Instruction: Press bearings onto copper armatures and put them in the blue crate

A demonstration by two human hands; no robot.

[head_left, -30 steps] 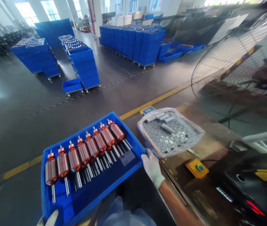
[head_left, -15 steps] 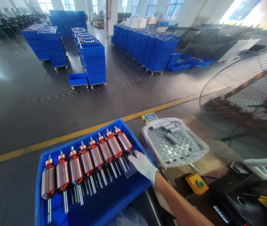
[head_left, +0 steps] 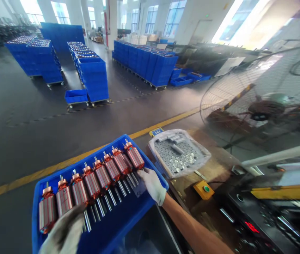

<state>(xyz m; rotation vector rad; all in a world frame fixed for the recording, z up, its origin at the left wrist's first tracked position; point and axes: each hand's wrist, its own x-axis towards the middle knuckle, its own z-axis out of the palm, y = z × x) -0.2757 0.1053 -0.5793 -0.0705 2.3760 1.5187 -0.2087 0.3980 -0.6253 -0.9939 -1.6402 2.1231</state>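
Note:
A blue plastic tray (head_left: 81, 157) holds several copper-wound motor armatures side by side, from the nearest armature (head_left: 47, 211) to the farthest armature (head_left: 134, 157), with steel shafts pointing toward me. My left hand (head_left: 63, 233), in a white glove, lies over the lower end of the nearest armatures and hides part of their shafts. It is unclear whether it grips one. My right hand (head_left: 153, 185), also gloved, rests at the tray's right side, fingers together beside the shaft tips. A plastic bag of steel cylinders (head_left: 176, 153) lies just beyond that hand.
The bag lies on a worn wooden bench (head_left: 218, 173) with a yellow box with a green button (head_left: 204, 189). A black machine (head_left: 258, 211) stands at right, behind it a wire fan guard (head_left: 234, 95). Stacked blue crates on carts (head_left: 93, 79) stand across the floor.
My left hand has moved up from the tray's lower corner onto the armatures. The view has swung, shifting the tray left, and my right hand now sits by the shaft tips.

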